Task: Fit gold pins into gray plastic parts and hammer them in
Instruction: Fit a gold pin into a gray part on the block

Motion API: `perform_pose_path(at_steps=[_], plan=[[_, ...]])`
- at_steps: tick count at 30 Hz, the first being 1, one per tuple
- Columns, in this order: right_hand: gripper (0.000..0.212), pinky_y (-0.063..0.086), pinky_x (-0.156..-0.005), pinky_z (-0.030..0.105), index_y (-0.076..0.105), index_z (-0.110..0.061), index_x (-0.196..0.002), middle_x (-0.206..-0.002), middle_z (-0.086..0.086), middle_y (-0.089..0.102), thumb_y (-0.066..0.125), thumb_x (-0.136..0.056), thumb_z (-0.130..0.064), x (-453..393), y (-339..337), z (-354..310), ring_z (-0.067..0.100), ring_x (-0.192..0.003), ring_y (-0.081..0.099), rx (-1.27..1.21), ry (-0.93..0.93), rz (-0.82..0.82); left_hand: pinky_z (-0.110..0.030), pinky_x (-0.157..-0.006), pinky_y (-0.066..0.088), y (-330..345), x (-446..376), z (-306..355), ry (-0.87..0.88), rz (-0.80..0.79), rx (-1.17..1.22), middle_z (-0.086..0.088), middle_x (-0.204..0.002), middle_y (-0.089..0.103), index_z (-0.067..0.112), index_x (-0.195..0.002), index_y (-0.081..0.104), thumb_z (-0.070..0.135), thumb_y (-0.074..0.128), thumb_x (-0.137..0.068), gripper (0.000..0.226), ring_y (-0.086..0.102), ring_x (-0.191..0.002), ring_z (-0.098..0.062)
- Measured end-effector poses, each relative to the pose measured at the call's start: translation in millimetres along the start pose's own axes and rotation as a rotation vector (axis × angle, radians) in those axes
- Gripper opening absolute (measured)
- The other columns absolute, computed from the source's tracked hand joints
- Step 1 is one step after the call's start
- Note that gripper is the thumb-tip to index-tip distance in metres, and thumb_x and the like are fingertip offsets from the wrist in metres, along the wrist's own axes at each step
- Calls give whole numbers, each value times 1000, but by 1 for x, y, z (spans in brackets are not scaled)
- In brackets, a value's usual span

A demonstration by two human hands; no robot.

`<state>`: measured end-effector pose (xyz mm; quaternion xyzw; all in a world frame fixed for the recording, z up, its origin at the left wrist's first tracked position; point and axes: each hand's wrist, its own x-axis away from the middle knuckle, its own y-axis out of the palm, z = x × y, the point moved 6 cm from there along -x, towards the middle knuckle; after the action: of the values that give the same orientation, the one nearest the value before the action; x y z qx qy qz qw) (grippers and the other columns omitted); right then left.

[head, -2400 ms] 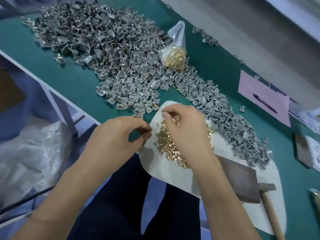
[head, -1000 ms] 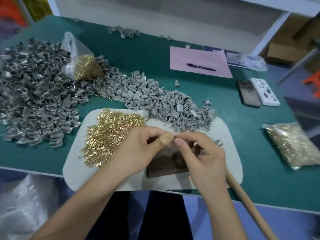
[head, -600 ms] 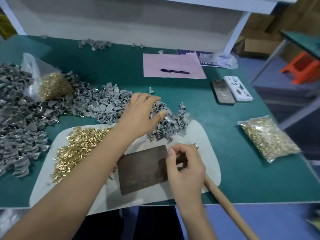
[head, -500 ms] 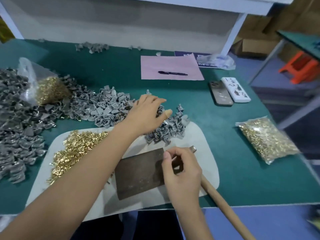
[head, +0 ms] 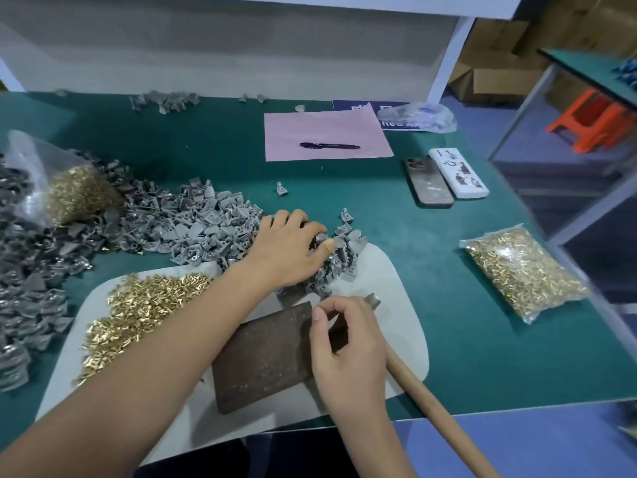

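A heap of gray plastic parts runs across the green table to the far edge of a white mat. Loose gold pins lie on the mat's left side. My left hand reaches into the right end of the heap, its fingers curled onto a gray part. My right hand hovers at the right edge of a dark metal block, thumb pinched against forefinger on something small, mostly hidden. The hammer's wooden handle lies under that hand, past the table's front edge.
An open bag of gold pins sits in the gray heap at left; a sealed bag lies at right. Behind are pink paper with a pen and two phones.
My hands came apart over the block. My left hand stretched out to the gray heap and its fingers curled into the parts. My right hand stayed pinched by the block.
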<state>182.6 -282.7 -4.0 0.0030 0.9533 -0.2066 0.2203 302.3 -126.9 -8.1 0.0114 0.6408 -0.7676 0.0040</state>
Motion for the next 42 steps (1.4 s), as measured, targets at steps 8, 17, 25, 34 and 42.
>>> perform_pose_path(at_steps=[8,17,25,34,42], plan=[[3,47,-75,29,60,-29,-94,-92,-19,56,58,-95,-29,-1,-1,0,11,-90,58,5,8,-11,-42,-103,33,-9,23,12,125,34,75,8,-122,49,36,-129,57,60,33,-100,44,39,-117,-21],[6,48,-77,31,61,-27,-95,-92,-18,57,57,-95,-31,-2,-3,-3,10,-89,57,15,1,-22,-36,-98,37,-31,39,16,168,49,188,15,-119,54,39,-126,59,45,33,-103,34,55,-110,-8],[4,39,-80,22,57,-31,-97,-97,-21,54,53,-98,-32,-41,-7,-12,6,-95,48,171,1,-15,-45,-109,38,-36,-33,-48,-148,103,257,-9,-135,52,22,-137,53,29,41,-103,37,39,-132,-28],[12,28,-103,42,60,-22,-108,-156,-4,41,49,-104,-28,-175,53,58,28,-137,28,416,199,-417,-51,-115,29,-11,-74,-61,-199,-190,182,-14,-150,39,24,-147,45,33,29,-100,50,27,-140,-34],[7,38,-89,35,59,-23,-96,-101,-5,58,54,-100,-20,-170,47,66,25,-107,46,422,2,-553,-35,-108,38,-6,-50,-23,5,-221,321,-7,-124,55,16,-125,62,19,34,-102,36,50,-123,-23]])
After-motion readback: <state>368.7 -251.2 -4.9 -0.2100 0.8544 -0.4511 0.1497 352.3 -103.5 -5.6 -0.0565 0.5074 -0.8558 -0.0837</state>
